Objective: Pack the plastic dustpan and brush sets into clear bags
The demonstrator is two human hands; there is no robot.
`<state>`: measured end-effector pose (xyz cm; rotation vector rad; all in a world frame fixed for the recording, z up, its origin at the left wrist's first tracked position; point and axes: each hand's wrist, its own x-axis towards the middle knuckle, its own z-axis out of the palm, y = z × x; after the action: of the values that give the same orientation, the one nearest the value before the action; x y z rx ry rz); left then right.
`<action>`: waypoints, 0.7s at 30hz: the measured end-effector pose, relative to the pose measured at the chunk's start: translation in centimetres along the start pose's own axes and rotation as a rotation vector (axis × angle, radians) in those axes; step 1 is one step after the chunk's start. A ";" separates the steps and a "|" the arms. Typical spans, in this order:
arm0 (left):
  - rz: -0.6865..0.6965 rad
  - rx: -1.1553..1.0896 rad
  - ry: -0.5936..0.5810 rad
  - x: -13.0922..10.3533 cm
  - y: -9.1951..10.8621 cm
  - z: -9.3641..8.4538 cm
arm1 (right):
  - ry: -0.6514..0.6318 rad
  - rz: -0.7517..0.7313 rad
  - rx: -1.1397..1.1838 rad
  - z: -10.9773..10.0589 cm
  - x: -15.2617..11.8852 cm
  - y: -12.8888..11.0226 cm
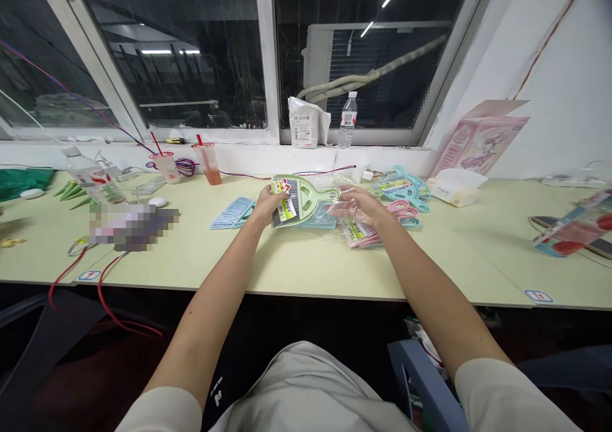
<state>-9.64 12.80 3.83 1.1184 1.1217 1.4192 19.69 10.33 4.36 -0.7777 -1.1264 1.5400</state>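
Note:
A light green mini dustpan [306, 193] with a dark-bristled brush and a colourful label is held above the table. My left hand [268, 206] is closed on its wide end, thumb on top. Crinkled clear plastic bag [329, 228] surrounds the handle end. There my right hand [361, 204] has its fingers closed on the plastic, close to the handle tip; the fingertips are partly hidden. Below my right wrist lies a pink dustpan set [358, 233]. Blue dustpan sets [401, 187] are piled behind it. Left of my left hand lies a blue-bristled brush [232, 214].
Two drink cups [208, 164] with red straws stand near the sill. A water bottle [348, 121] and a white package [305, 123] are on the ledge. At right are a tissue box [456, 187], a pink box [482, 142] and another pack [576, 223]. Red cables [102, 298] hang at left.

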 end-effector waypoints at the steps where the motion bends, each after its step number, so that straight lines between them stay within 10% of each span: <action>1: 0.009 -0.013 0.020 0.0 -0.2 0.2 | -0.006 0.012 0.005 0.0 0.1 0.1; 21: 0.175 0.004 0.017 -0.1 -1.5 0.9 | -0.092 0.117 0.090 -0.5 0.2 0.0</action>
<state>-8.57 12.98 2.45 1.2340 1.0596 1.5645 20.08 10.66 4.22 -0.7285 -1.0865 1.7276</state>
